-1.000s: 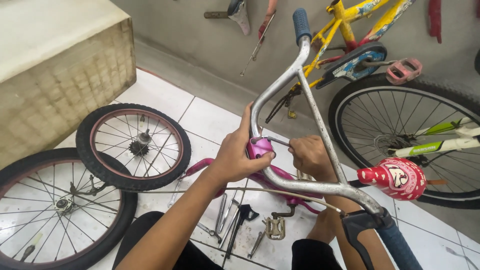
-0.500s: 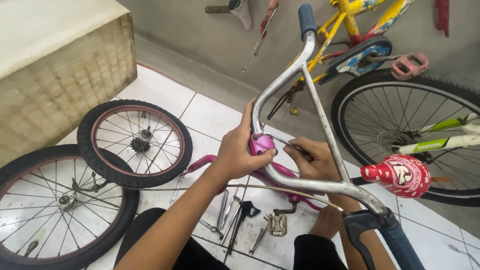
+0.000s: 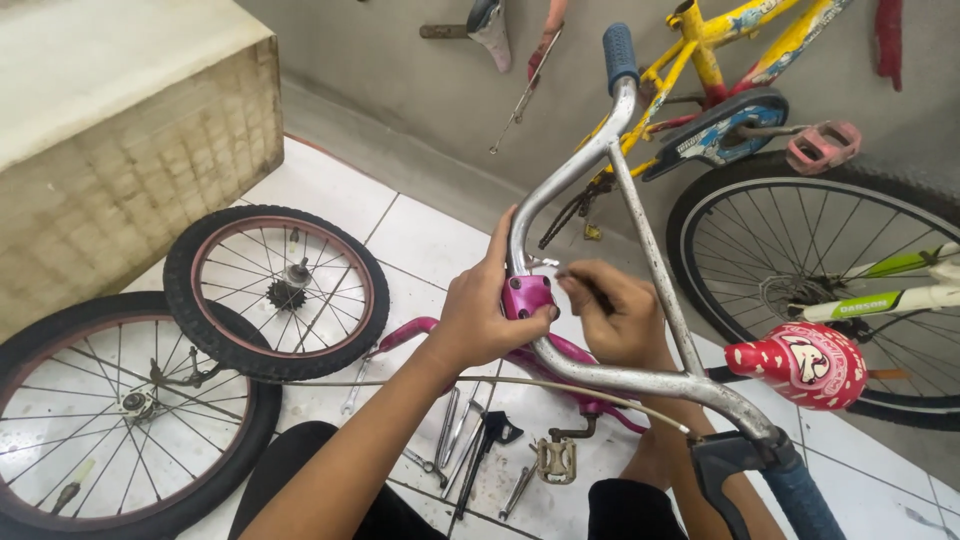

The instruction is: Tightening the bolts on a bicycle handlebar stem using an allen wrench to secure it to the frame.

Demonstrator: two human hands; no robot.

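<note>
A silver bicycle handlebar (image 3: 610,375) with blue grips runs from the top centre to the lower right. It sits in a pink stem clamp (image 3: 527,296). My left hand (image 3: 490,310) wraps around the clamp and the bar, thumb pressing the clamp's front. My right hand (image 3: 612,312) is closed on a thin dark tool whose tip points at the clamp's right side. A red bell (image 3: 805,362) with white dots is fixed on the bar to the right. The pink bike frame (image 3: 560,350) lies beneath my hands.
Two loose wheels (image 3: 275,290) (image 3: 110,420) lie on the white tile floor at left. Wrenches and a pedal (image 3: 556,460) lie under the bar. A yellow bike frame (image 3: 720,50) and a large wheel (image 3: 830,280) lean on the wall. A concrete block (image 3: 120,150) stands at far left.
My right hand has shifted slightly with the tool at the clamp. My left hand keeps its hold on the clamp and bar.
</note>
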